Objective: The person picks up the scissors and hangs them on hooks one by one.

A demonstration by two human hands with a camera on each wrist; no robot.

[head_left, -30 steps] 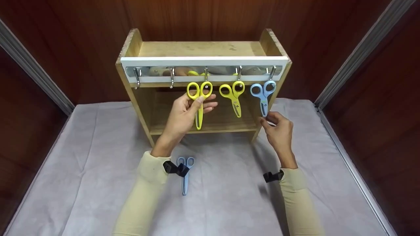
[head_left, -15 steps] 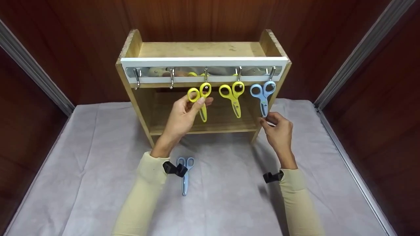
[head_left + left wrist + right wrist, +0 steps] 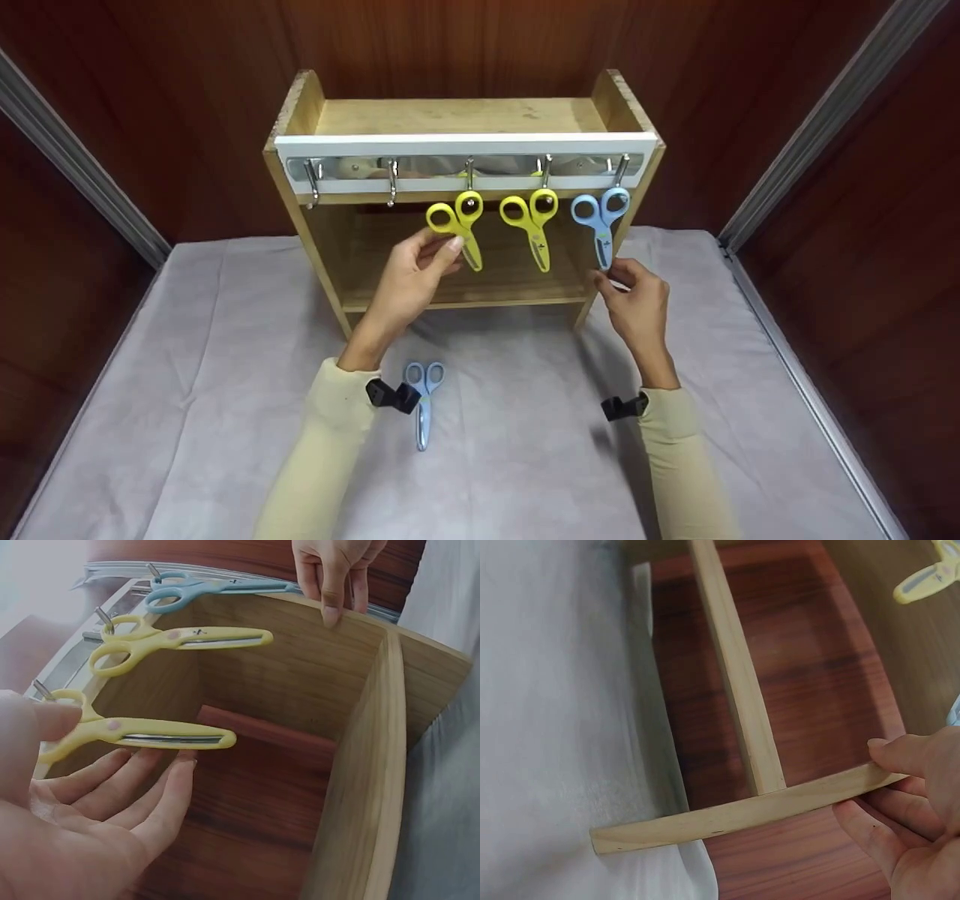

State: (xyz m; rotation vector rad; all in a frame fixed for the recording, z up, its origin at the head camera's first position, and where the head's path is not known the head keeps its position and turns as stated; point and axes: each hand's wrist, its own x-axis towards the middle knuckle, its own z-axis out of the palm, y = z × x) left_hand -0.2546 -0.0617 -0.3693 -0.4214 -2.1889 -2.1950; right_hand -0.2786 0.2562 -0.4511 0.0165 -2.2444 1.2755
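Note:
Yellow scissors point(image 3: 469, 217) hang by one handle loop from the middle hook, blade tip down and tilted. My left hand point(image 3: 412, 277) is right beside them; in the left wrist view its thumb overlaps the handle and the fingers point(image 3: 161, 799) lie spread out below. Whether the thumb still touches is hard to tell. Another yellow pair of scissors point(image 3: 534, 225) and blue scissors point(image 3: 600, 221) hang from the two hooks to the right. My right hand point(image 3: 637, 300) holds the front edge of the wooden shelf's side panel point(image 3: 810, 795), thumb on one side, fingers on the other.
The wooden shelf point(image 3: 457, 112) carries a white hook rail point(image 3: 360, 186) along its front. Two hooks on the left point(image 3: 392, 184) bear nothing. Blue scissors point(image 3: 424, 405) lie on the grey cloth point(image 3: 525, 450), partly behind my left wrist camera. Dark wood-grain walls surround the cloth.
The yellow scissors at my left hand have swung from upright to tilted on the middle hook. My left hand has drawn slightly down and left, its grip loosened. My right hand has stayed put.

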